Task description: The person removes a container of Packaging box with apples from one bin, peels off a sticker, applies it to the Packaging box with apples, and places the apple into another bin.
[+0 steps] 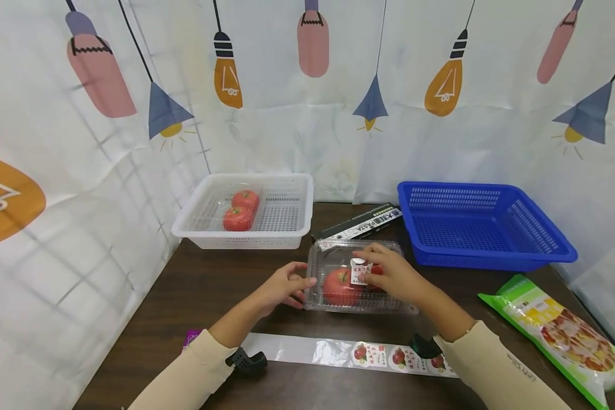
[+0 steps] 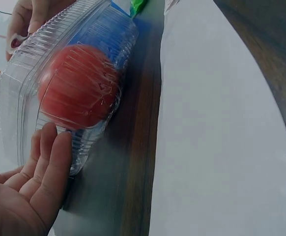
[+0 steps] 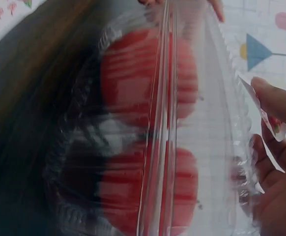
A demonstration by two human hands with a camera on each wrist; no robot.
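Observation:
A clear plastic clamshell box with two round red fruits inside stands on the dark table, its lid down. My left hand is at the box's left end, its fingers nearly straight against the side in the left wrist view. Over the lid, my right hand pinches a white sticker label printed with red fruit. In the right wrist view, that label is held by its edge between thumb and fingers, just off the lid.
A strip of label backing with several stickers lies in front. Behind are a white basket with another box of red fruits, a pasta box and a blue basket. A green food bag lies right; a purple packet shows left.

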